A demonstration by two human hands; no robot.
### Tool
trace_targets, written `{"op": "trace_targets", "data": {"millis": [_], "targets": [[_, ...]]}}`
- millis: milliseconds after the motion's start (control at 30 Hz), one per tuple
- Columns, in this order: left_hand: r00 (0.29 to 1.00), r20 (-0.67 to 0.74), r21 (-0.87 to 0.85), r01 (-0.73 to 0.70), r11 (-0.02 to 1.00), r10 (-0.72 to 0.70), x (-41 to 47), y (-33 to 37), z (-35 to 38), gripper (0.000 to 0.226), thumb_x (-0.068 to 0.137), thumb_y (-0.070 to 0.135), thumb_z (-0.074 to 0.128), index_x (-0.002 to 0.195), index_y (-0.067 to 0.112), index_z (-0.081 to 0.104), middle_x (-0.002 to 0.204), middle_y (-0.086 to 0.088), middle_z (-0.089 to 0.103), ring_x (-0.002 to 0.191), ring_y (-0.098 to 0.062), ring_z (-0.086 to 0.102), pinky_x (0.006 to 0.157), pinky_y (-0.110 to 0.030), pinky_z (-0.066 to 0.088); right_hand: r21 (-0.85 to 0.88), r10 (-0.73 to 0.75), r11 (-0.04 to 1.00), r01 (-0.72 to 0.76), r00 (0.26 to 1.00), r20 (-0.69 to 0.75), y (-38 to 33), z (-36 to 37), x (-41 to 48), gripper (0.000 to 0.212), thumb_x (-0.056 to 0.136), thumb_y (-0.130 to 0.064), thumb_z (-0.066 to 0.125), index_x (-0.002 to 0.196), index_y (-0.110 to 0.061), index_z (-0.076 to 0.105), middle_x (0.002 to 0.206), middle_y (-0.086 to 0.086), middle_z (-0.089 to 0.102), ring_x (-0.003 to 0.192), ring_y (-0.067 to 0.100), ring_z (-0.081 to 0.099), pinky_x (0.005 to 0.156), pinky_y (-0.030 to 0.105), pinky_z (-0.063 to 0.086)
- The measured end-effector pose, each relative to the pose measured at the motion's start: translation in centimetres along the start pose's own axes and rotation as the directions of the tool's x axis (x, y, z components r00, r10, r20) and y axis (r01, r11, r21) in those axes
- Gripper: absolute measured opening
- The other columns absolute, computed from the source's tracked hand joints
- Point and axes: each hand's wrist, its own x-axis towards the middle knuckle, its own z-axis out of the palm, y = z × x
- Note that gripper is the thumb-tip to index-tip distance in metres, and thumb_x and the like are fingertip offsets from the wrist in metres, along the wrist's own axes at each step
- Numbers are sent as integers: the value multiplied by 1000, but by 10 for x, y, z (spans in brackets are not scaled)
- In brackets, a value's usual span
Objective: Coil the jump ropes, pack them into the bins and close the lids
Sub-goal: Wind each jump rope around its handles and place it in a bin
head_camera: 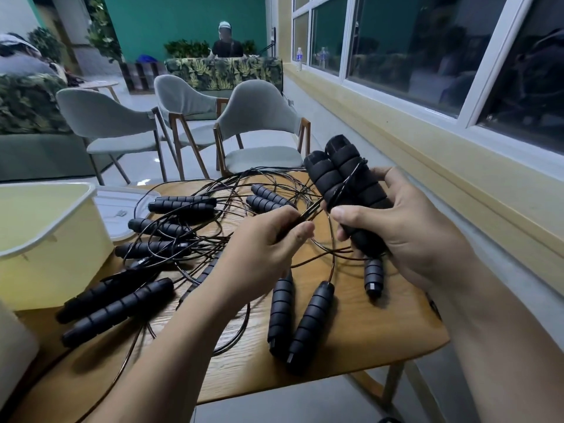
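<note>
Two bare forearms reach in from the bottom edge over the wooden tabletop (pixel 351 340). On the right, the right hand (pixel 406 227) has its grip wrapped round a pair of foam handles (pixel 345 181), black, held side by side and tilted up toward the window, with a few turns of thin black line wound across them. The left hand (pixel 268 239) keeps a narrow grip, thumb and fingers pinching the cord (pixel 308 213) just beside the lower end of that pair, above the tabletop. Beneath and around both hands the other jump ropes (pixel 308 319) lie loose in a tangle, their handles scattered mostly in pairs and their lines looping over one another. At the left of the tabletop stands a pale yellow bin (pixel 45 239), open at the top, and a white lid (pixel 122 209) lies flat just behind it. Grey chairs (pixel 259 117) stand beyond the far edge.
</note>
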Motion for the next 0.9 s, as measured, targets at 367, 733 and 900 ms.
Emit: {"op": "trace_targets", "data": {"millis": [367, 733, 900], "targets": [[997, -22, -11, -79, 997, 79, -1, 5, -21, 26, 97, 37, 78, 82, 16, 76, 68, -4, 65, 64, -26, 61, 56, -38, 46, -465, 63, 884, -57, 998, -3, -7, -6, -4, 61, 72, -38, 97, 118, -45, 57, 88, 0, 81, 73, 22, 80, 74, 43, 68], [989, 141, -190, -27, 981, 55, -3, 22, -23, 31, 64, 35, 97, 76, 16, 74, 74, -16, 66, 66, -20, 57, 58, -40, 43, -453, 388, 884, -116, 723, 571, -21, -34, -7, 53, 81, -6, 92, 124, -17, 63, 93, 25, 73, 69, 30, 70, 47, 28, 50], [973, 222, -340, 25, 940, 55, 0, 18, -28, 36, 65, 14, 100, 82, 12, 69, 74, -17, 57, 67, -18, 51, 62, -33, 39, -341, 344, 930, -133, 640, 687, -13, -33, -2, 51, 84, -2, 85, 127, -11, 60, 91, 31, 69, 67, 32, 67, 47, 29, 48]]}}
